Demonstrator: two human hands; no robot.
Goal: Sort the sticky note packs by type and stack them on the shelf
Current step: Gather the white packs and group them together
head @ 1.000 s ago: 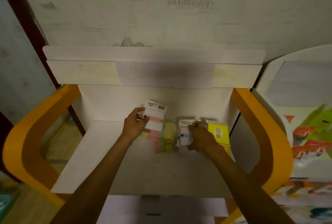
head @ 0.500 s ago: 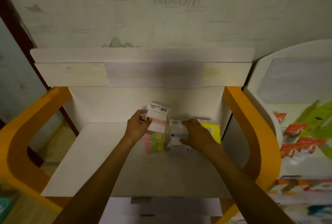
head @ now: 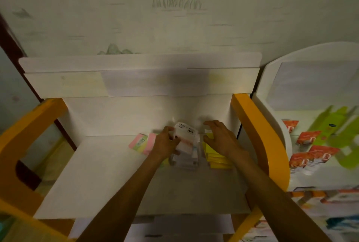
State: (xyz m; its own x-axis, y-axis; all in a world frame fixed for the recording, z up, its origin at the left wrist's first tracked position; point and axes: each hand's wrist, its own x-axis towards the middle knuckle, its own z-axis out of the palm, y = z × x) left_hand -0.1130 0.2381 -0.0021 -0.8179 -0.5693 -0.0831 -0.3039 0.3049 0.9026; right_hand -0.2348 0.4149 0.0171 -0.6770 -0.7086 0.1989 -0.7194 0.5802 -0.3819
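My left hand (head: 166, 142) grips a white sticky note pack (head: 186, 137) with a pink band, holding it on top of a white stack (head: 184, 161) in the middle of the shelf (head: 108, 173). A pink and pale green stack (head: 142, 142) lies to the left of that hand. Over a yellow stack (head: 215, 157) at the right, my right hand (head: 220, 139) hovers with its fingers spread and loosely curled, holding nothing.
The white shelf has orange side frames (head: 258, 137) and a white back panel (head: 139, 82). A second white display (head: 318, 125) at the right holds red-orange packets (head: 307, 139) and green cards. Another white tier shows below the shelf's front edge.
My left hand has carried the white pack right, from above the pink and green stack onto the white stack. My right hand has let go of the white stack and moved over the yellow one.
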